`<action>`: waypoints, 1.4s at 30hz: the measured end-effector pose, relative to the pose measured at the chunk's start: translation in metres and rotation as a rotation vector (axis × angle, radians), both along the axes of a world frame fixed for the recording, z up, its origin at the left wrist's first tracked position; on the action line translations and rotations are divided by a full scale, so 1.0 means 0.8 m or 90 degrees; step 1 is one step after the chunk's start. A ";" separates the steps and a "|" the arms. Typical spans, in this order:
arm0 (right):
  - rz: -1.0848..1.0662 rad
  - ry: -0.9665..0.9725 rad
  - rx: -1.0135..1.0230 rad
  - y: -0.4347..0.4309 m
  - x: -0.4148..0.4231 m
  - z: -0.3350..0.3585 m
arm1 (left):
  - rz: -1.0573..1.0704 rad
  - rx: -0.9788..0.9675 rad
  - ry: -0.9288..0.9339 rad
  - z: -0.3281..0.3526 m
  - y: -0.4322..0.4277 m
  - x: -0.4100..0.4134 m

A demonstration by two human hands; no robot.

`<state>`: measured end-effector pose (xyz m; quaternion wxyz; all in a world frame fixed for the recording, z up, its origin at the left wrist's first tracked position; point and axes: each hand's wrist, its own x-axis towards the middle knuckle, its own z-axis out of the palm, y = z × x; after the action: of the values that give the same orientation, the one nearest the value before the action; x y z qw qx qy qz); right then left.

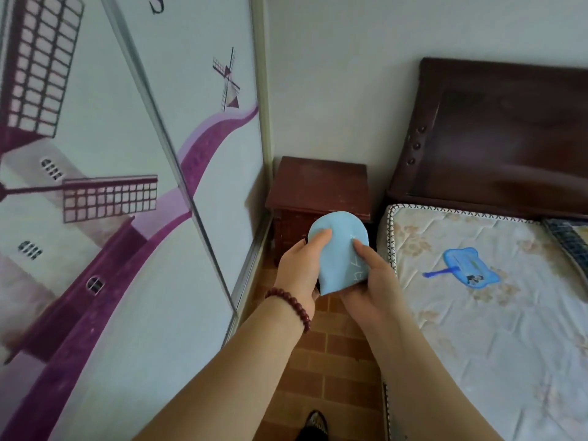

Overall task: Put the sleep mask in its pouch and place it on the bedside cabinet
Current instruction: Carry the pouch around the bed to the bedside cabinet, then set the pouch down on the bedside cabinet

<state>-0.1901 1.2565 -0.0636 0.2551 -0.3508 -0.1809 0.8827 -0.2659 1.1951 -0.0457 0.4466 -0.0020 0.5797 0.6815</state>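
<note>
Both hands are closed on a light blue fabric piece [339, 249], held in the air in front of the body. The left hand [299, 268], with a bead bracelet [291, 305] at its wrist, grips the left side, its thumb pressed into the cloth; the right hand [370, 281] pinches the right edge and supports it from beneath.

Whether this piece is the sleep mask folded over or its pouch cannot be told. A second blue item [471, 270], flat and shiny with a strap or tab sticking out leftward, lies on the mattress [477, 329] near its head end, well apart from the hands and to their right.

The held piece's long axis runs away from the body, rounded end farthest, pointing at the bedside cabinet [318, 183]. The cabinet stands straight ahead in the corner, between the patterned wardrobe door [127, 154] and the headboard [509, 138]; its near front edge is overlapped in the view by the rounded end.

Should the item on the mattress be needed next, the right hand is judged nearer, and the reach would go rightward over the mattress's left edge. For the cabinet top, a forward reach is called for, with neither hand clearly nearer.
</note>
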 end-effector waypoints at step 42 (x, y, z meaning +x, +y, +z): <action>-0.033 0.112 -0.040 0.524 -0.475 -0.025 | 0.020 -0.045 0.019 -0.033 0.548 -0.486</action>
<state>-0.5698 1.6761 -0.0836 0.2813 -0.2844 -0.1209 0.9085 -0.6549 1.6332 -0.0719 0.4265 -0.0168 0.6097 0.6679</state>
